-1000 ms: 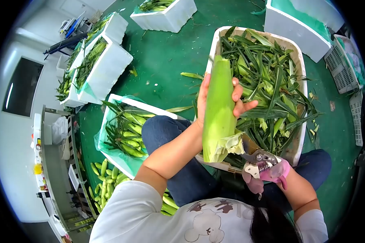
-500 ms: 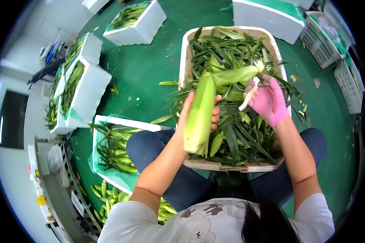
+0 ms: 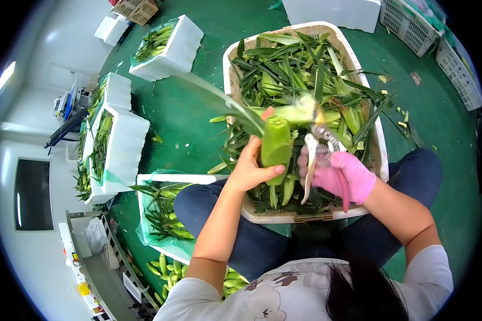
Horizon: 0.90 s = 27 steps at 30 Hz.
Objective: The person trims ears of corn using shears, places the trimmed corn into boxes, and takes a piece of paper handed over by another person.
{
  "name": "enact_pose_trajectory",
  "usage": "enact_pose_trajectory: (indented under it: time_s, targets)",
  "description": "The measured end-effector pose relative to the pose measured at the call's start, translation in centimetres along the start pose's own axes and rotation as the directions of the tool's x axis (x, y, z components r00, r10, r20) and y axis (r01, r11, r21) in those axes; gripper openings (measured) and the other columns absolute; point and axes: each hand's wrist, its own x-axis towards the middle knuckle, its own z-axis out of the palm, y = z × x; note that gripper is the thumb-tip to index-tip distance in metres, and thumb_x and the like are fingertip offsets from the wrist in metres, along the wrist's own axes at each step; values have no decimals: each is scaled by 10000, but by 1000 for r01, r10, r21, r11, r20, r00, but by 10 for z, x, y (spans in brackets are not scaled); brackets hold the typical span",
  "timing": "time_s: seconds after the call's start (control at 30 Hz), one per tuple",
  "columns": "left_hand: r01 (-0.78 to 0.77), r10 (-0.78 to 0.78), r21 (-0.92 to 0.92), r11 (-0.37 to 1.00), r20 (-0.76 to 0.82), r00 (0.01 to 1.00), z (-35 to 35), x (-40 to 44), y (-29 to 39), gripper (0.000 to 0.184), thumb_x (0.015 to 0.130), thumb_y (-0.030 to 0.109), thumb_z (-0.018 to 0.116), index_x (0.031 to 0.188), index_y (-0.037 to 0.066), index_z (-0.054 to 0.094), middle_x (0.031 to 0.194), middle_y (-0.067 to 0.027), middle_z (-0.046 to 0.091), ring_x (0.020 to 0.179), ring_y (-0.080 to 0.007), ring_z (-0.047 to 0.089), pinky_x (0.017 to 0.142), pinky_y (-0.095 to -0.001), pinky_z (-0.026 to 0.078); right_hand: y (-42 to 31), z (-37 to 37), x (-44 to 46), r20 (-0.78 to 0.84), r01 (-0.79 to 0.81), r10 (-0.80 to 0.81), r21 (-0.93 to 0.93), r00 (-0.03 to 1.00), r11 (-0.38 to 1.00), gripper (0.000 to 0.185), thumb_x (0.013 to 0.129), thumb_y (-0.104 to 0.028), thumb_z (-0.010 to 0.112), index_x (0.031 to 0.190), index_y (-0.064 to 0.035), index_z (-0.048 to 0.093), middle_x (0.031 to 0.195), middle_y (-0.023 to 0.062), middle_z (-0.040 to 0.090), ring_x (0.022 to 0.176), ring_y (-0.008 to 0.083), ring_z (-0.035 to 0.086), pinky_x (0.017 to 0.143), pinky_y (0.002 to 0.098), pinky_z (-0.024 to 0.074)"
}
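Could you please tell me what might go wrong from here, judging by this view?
The shears in the gloved right grip are close to the bare left grip around the ear of corn, so a slip might nick it.

Long leaves are heaped in the crate and hang over its rim, so some may spill onto the floor, where scraps lie and could be slippery.

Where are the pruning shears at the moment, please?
In the head view, the pruning shears are in the pink-gloved right grip, immediately right of the corn ear, over the leaf-filled crate.
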Motion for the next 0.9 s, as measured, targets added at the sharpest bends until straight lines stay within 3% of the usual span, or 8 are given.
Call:
enact_pose_trajectory:
  time_s: [0.07,0.23,0.33,0.37,0.53,0.63,0.8,0.9]
  targets:
    - [58,-68,132,990,71,995,0,3,-15,784,755,179,813,1414,25,419,1270,-52,537,1157,-167,527,1039,-319,392,0,15,-16,-52,-227,224,-68,973,971,660,763,-295,723,1312,-15,488,1202,118,582,1118,265,561,1022,464,426]
    - [89,-27,341,936,-182,983,6,28,-25,658,811,225,785,1335,7,452,1141,-70,602,1062,-163,555,959,-314,440,4,31,-42,122,-277,264,96,957,956,520,801,-251,686,1246,-46,513,1121,119,582,1089,293,575,994,481,449]
    - [-202,251,619,759,8,968,5,33,-24,763,727,207,844,1363,23,464,1545,-184,313,1391,-287,367,1115,-405,329,-14,48,-44,-95,97,-171,-520,981,848,310,792,-145,628,1073,-50,541,895,88,595,841,232,611,785,365,497]
    - [-222,243,612,759,50,969,12,29,-19,802,687,180,868,1375,50,476,1633,-177,79,1486,-314,191,1163,-441,250,-22,46,-41,-127,185,-317,-591,940,785,232,790,-115,601,1004,-55,533,826,75,578,743,186,583,696,303,473]
    - [-342,318,415,843,128,939,38,21,-21,702,674,-21,833,1297,96,530,1288,-125,596,1214,-264,559,1032,-395,435,-49,31,-42,-135,230,-381,-602,915,765,231,858,-184,630,1017,-29,566,861,51,595,745,116,558,683,265,472]
    - [-397,356,482,781,178,917,41,21,-18,634,667,-15,816,1248,92,583,1246,-108,624,1167,-284,587,995,-405,456,-52,36,-43,-209,17,-251,-735,945,678,319,812,-142,674,1081,-7,569,834,35,602,732,105,575,650,252,485]
    - [-452,393,644,617,245,886,37,13,-11,611,664,5,808,1236,103,616,1229,-82,640,1143,-299,602,972,-416,474,-38,27,-40,-208,24,-239,-704,949,710,334,797,-104,638,1102,0,551,825,39,602,683,111,582,653,262,501]
    - [-347,292,574,742,189,938,37,8,-18,604,733,62,799,1297,124,591,1259,-83,622,1187,-293,582,1025,-407,445,-27,18,-33,-196,65,-292,-719,936,692,346,789,-95,560,1122,-7,530,860,66,585,694,146,569,630,280,485]
